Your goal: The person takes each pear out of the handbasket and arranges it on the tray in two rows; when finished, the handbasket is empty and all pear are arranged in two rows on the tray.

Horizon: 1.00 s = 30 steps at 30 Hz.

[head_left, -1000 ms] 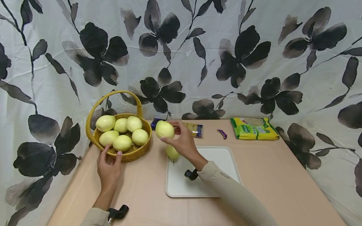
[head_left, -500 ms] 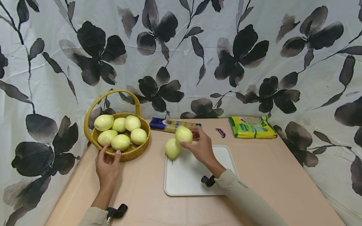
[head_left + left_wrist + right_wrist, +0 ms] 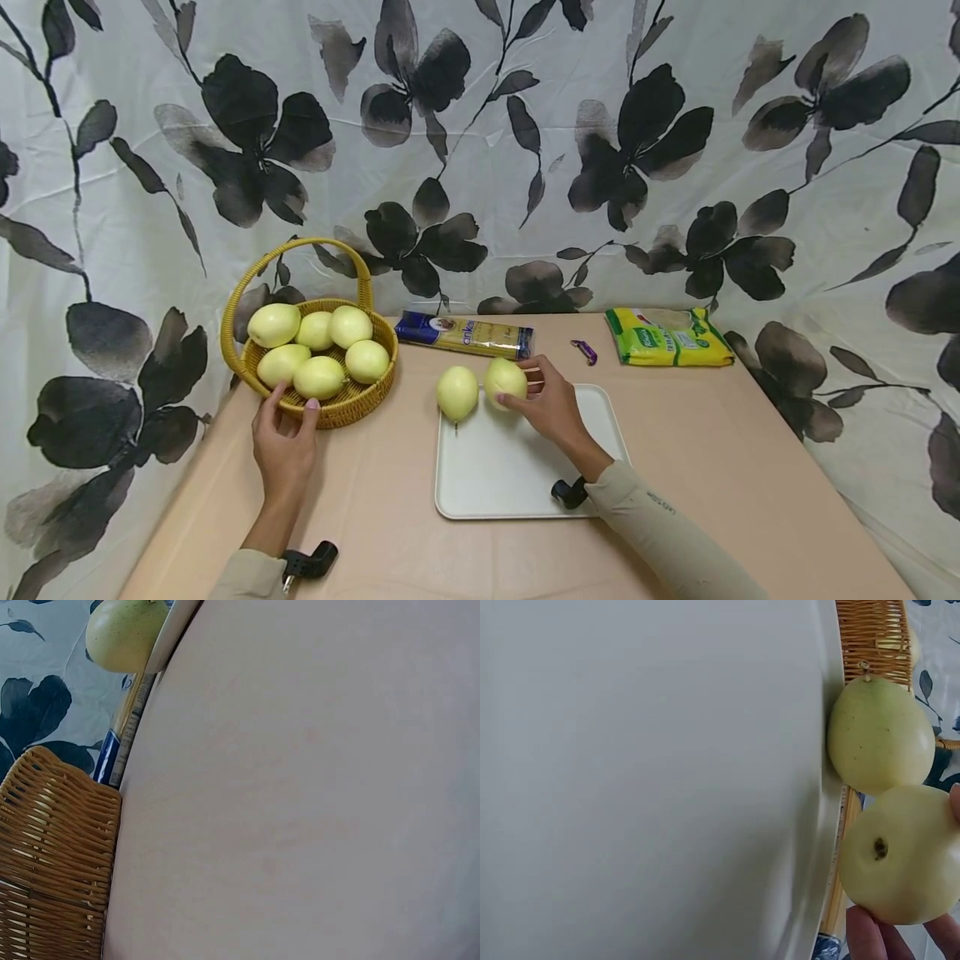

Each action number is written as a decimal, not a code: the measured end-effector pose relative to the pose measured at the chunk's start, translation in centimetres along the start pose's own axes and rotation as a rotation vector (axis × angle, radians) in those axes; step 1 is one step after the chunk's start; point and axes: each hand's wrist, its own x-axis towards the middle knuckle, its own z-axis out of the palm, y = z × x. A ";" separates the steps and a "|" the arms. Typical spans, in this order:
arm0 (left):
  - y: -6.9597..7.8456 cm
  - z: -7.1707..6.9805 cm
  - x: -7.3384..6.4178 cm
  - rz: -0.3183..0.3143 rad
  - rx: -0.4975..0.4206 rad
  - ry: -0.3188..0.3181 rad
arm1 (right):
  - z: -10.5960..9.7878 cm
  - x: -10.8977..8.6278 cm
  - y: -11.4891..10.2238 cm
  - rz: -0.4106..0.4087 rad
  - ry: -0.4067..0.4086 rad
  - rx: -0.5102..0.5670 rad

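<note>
My right hand [image 3: 551,404] pinches a pale yellow-green pear [image 3: 504,382] at the far edge of the white tray [image 3: 517,475]. Its blossom end faces the right wrist camera, with fingertips [image 3: 866,937] at its side. Beside it on the tray is another pear [image 3: 457,393], its stem pointing toward me. At the left, my left hand [image 3: 285,450] holds the front rim of a yellow wicker basket [image 3: 360,410] with thumb and fingers. Several pears [image 3: 320,378] lie in this basket. The left wrist view has the basket's side [image 3: 56,862] but not the hand.
Behind the tray lies a blue and gold packet [image 3: 465,334]. A small purple-wrapped item [image 3: 584,352] sits right of it, then a green and yellow pack [image 3: 670,338]. A floral cloth [image 3: 525,167] hangs along the table's back. The basket handle [image 3: 296,244] arches upright.
The right hand has carried its pear rightward and down, from the basket side to beside the other pear at the tray. The left hand has stayed at the basket rim.
</note>
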 end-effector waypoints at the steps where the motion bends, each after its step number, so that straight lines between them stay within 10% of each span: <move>1: 0.0 0.0 0.0 0.000 0.000 0.000 | 0.1 0.0 0.0 0.014 -0.008 -0.002; 14: -0.1 0.0 0.1 -0.001 0.000 -0.002 | 0.8 0.5 -0.1 0.052 -0.047 -0.115; 30: -0.2 0.0 0.1 0.006 0.008 0.002 | 0.8 1.2 -4.9 -0.214 0.032 -0.102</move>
